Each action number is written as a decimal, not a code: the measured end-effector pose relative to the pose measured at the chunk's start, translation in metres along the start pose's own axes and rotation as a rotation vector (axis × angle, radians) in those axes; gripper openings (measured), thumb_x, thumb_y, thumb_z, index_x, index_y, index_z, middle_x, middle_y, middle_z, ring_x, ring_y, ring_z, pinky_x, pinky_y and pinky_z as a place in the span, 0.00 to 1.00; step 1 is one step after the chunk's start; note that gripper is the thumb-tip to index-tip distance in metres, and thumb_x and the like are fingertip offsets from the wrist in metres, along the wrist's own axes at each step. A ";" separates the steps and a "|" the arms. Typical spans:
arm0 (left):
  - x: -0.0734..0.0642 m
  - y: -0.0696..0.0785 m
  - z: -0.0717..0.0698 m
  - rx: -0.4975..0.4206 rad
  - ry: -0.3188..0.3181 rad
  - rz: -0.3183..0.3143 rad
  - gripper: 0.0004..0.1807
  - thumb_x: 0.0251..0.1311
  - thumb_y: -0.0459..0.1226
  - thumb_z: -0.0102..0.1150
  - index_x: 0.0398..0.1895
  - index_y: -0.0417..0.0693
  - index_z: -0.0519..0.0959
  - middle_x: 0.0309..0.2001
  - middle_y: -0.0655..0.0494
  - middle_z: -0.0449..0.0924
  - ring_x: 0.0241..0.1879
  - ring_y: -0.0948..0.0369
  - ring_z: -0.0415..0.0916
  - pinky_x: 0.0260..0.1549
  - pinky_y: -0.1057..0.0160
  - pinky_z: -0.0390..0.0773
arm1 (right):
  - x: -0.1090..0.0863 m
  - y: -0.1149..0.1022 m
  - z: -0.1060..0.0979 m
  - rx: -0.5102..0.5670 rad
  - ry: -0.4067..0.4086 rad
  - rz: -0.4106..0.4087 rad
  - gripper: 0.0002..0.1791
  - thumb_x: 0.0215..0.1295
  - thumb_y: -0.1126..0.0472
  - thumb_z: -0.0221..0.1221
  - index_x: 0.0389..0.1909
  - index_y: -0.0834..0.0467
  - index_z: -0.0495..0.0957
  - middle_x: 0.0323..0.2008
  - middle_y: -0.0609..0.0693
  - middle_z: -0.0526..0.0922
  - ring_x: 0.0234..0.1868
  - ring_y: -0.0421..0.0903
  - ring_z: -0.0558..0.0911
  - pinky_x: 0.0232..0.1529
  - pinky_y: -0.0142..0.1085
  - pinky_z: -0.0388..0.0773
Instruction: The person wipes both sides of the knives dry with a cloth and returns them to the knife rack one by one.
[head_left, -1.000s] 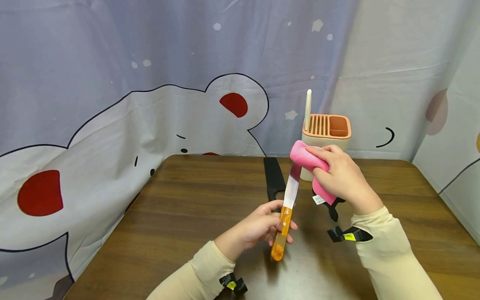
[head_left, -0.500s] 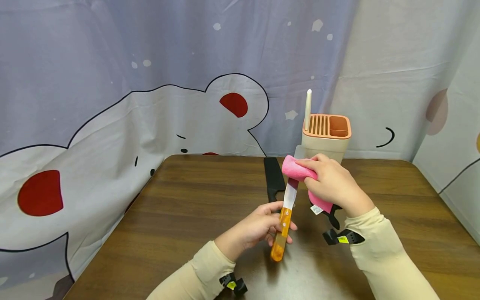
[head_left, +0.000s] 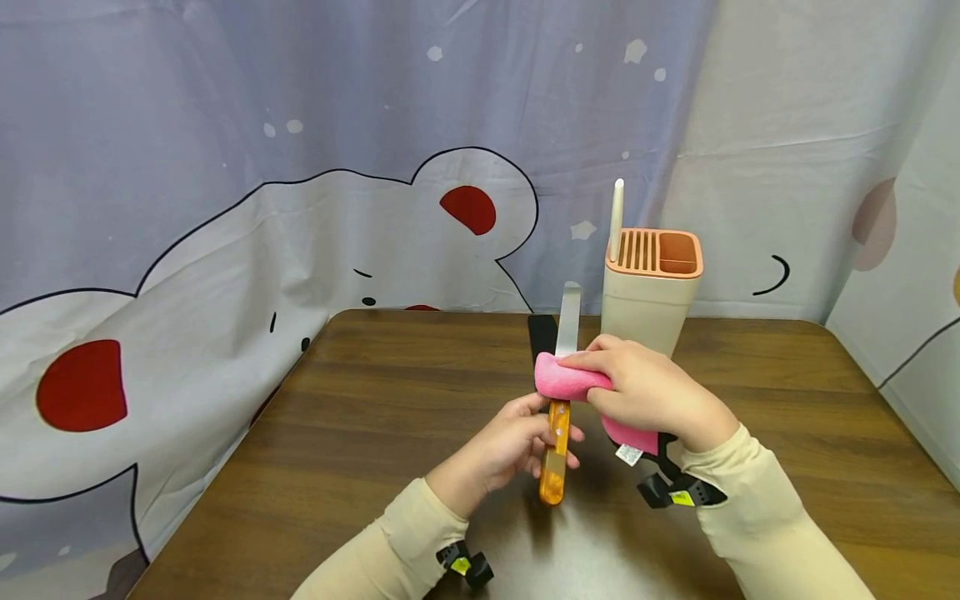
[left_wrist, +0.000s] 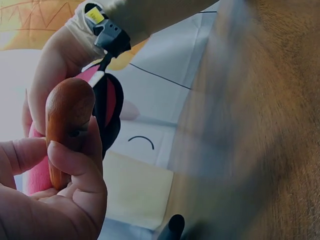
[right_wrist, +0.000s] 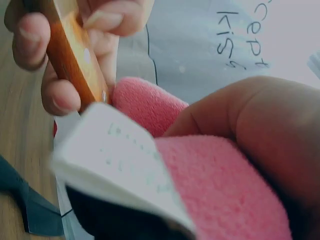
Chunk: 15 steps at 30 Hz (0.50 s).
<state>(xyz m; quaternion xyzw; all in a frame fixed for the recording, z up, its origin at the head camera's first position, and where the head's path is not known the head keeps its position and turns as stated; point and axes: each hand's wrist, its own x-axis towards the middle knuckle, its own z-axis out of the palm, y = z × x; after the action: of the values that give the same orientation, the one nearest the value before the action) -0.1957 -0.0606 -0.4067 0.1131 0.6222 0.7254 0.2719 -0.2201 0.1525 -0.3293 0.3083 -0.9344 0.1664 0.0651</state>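
My left hand point(head_left: 510, 446) grips the amber wooden handle point(head_left: 553, 467) of a knife, whose long, straight metal blade point(head_left: 568, 321) points up and away from me. In my right hand point(head_left: 648, 387) is a folded pink cloth point(head_left: 572, 380), pinched around the lower blade just above the handle. The cloth has a white tag point(right_wrist: 115, 155) and black trim, which hang below the right hand. In the left wrist view, the handle's rounded butt point(left_wrist: 70, 102) faces the camera, with thumb and fingers around it.
Behind the knife, a black cleaver point(head_left: 542, 332) lies on the wooden table point(head_left: 420, 358), partly covered by the cloth and hands. A cream knife block point(head_left: 648, 308) with a slotted orange top stands at the back, a white handle point(head_left: 617, 218) rising from it. A printed curtain point(head_left: 300, 242) hangs behind.
My right hand has drawn the cloth down the blade from near its tip to the handle, uncovering the upper blade. The knife has tilted slightly left; my left hand keeps its grip.
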 end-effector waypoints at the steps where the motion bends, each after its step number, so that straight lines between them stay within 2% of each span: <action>1: 0.000 0.000 0.000 -0.009 0.009 0.003 0.32 0.56 0.27 0.43 0.68 0.46 0.69 0.40 0.57 0.86 0.30 0.61 0.88 0.15 0.70 0.72 | 0.000 -0.001 0.000 0.005 -0.006 -0.008 0.26 0.60 0.61 0.58 0.60 0.43 0.84 0.45 0.46 0.82 0.40 0.43 0.79 0.35 0.36 0.74; 6: 0.001 0.000 -0.001 -0.023 0.035 0.005 0.30 0.56 0.27 0.42 0.65 0.44 0.70 0.39 0.58 0.86 0.30 0.61 0.88 0.15 0.70 0.72 | -0.001 -0.003 0.001 0.003 -0.016 -0.050 0.26 0.61 0.62 0.59 0.59 0.41 0.84 0.45 0.45 0.82 0.40 0.43 0.79 0.36 0.36 0.75; 12: 0.001 0.000 -0.002 -0.015 0.008 -0.001 0.31 0.56 0.27 0.42 0.67 0.43 0.68 0.40 0.58 0.86 0.31 0.62 0.88 0.15 0.70 0.72 | -0.002 0.000 -0.002 0.029 -0.022 -0.082 0.25 0.63 0.63 0.59 0.59 0.41 0.84 0.44 0.44 0.82 0.39 0.41 0.79 0.38 0.36 0.76; 15: 0.001 0.000 -0.002 -0.012 -0.020 -0.002 0.33 0.57 0.28 0.42 0.70 0.45 0.66 0.41 0.58 0.86 0.32 0.62 0.88 0.16 0.70 0.72 | -0.003 0.003 -0.007 0.062 -0.011 -0.084 0.24 0.65 0.62 0.60 0.60 0.42 0.84 0.45 0.44 0.82 0.40 0.41 0.80 0.39 0.37 0.76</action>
<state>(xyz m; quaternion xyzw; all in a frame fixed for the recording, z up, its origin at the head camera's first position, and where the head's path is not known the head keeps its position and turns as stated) -0.1973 -0.0619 -0.4074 0.1182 0.6152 0.7276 0.2795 -0.2195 0.1589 -0.3246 0.3499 -0.9154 0.1907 0.0574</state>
